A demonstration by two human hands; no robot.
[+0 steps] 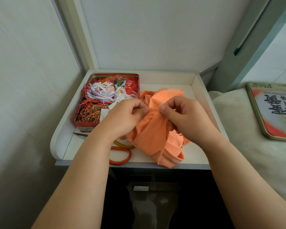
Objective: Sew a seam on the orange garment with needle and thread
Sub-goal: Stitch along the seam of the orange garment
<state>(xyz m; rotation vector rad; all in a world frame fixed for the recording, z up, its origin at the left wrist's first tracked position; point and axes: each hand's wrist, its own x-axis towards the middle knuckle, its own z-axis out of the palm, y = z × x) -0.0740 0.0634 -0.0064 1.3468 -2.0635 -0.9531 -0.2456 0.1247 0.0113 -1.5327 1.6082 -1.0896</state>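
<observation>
The orange garment lies bunched on the white tray-topped table. My left hand grips a fold of the garment, its fingertips pinched at the cloth's upper edge. My right hand pinches the thin needle, which runs level between the two hands just above the fabric. The thread itself is too fine to make out.
A red tin full of tangled coloured threads stands at the table's left. Scissors with an orange and yellow handle lie near the front edge, partly under my left arm. A printed tin lid rests on the bed at the right.
</observation>
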